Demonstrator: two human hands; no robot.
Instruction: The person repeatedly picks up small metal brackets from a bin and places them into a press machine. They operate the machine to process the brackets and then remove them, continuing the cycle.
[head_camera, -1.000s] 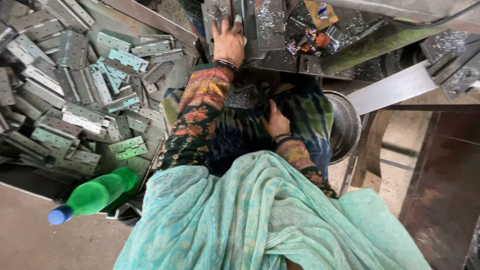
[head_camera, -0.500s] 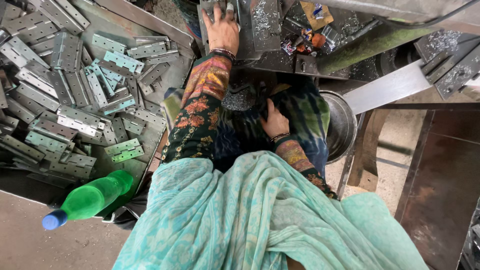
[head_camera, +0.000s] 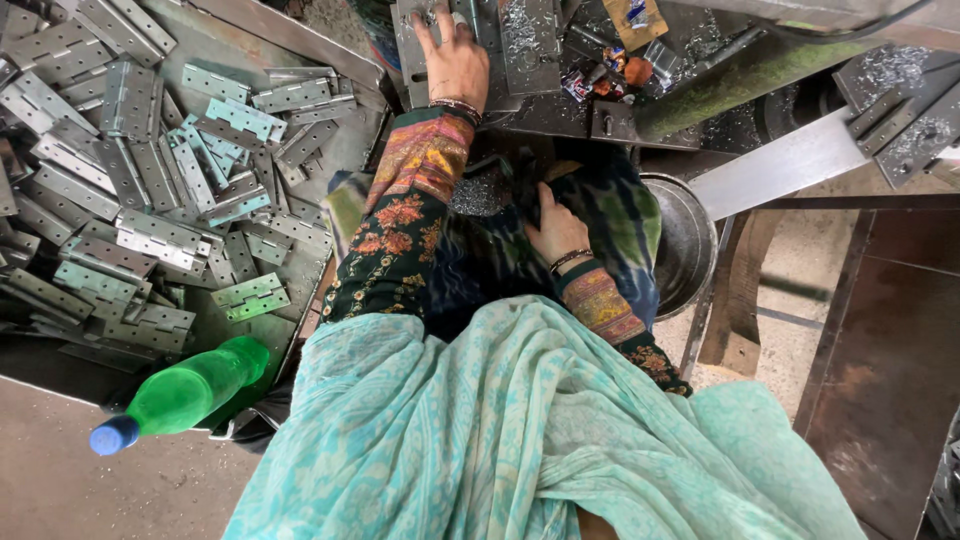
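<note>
Head view: the left hand (head_camera: 455, 62) is stretched forward and laid flat, fingers spread apart, on a grey metal plate (head_camera: 440, 40) that lies on the cluttered desk (head_camera: 560, 110) at the top of the picture; nothing is clamped in its grip. The plate is strewn with bright metal shavings (head_camera: 520, 25), and small coloured wrappers (head_camera: 610, 70) are seen just beside it to the right. The right hand (head_camera: 555, 228) is drawn in close to the body, resting on the dark patterned cloth of the lap (head_camera: 480, 260), with its fingers curled inward; whether anything is held in that grip cannot be told. Bangles are worn on both wrists, and the sleeves are floral-patterned. A turquoise scarf (head_camera: 520, 440) is draped across the lower part of the picture. To the left, a tray (head_camera: 300, 45) is filled with a heap of metal hinges (head_camera: 150, 200), well apart from both hands. A green plastic bottle (head_camera: 185, 392) with a blue cap lies by the tray's near edge. A round steel bowl (head_camera: 685, 240) is seen to the right of the lap.
</note>
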